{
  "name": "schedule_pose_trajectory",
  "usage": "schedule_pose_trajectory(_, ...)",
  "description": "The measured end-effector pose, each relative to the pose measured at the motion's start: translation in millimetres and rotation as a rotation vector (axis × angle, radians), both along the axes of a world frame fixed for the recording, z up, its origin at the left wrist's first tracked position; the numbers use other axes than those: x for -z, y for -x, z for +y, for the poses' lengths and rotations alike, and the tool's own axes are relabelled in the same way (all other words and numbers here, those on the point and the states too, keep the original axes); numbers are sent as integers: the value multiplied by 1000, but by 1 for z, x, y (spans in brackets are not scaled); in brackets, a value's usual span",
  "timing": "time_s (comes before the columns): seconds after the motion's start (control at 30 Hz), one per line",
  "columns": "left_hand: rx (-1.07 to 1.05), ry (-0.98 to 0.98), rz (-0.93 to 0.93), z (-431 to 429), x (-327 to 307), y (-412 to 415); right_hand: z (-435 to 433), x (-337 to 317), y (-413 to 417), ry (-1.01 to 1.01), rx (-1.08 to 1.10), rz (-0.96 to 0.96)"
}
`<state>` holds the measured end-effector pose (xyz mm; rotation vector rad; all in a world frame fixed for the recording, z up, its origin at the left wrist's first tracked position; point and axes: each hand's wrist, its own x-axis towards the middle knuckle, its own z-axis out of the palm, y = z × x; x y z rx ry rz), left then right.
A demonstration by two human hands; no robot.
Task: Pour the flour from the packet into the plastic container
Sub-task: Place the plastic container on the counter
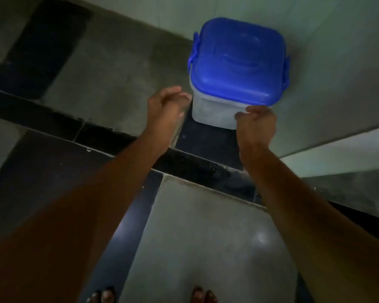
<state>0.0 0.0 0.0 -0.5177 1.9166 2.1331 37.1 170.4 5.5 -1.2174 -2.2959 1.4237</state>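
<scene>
Fetching, not pouring yet: gripping the front rim of the container [214, 112] on the dark ledge [206, 139] with curled right hand [256, 122], left hand [165, 103] loose, empty beside it; next, likely lifting out, unclipping lid [239, 62].

Your right hand [256, 124] is gripping the plastic container [214, 112] at its front rim, blue lid [239, 62] sitting on top; your left hand [165, 106] is hovering, loosely curled, just beside its left corner.
</scene>
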Motion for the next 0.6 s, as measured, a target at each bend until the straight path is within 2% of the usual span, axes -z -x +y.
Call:
schedule_pose_trajectory(0.07, -16, -36, -106, 9, 13, 17, 10, 10, 18, 34, 135, 40)
schedule_pose_trajectory(0.17, 21, -24, -203, 25, 31, 48, 30, 18, 48, 86, 299, -78)
schedule_pose_trajectory(0.23, 45, -25, -233, 37, 39, 70, 48, 25, 66, 125, 308, -107)
schedule_pose_trajectory(0.33, 90, -88, -209, 49, 52, 96, 69, 36, 82, 240, 258, 29)
schedule_pose_trajectory(0.4, 101, -87, -188, 50, 56, 104, 77, 41, 84, 235, 230, 66)
schedule_pose_trajectory(0.6, 13, -74, -218, 34, 48, 74, 59, 38, 56, 252, 230, 89)
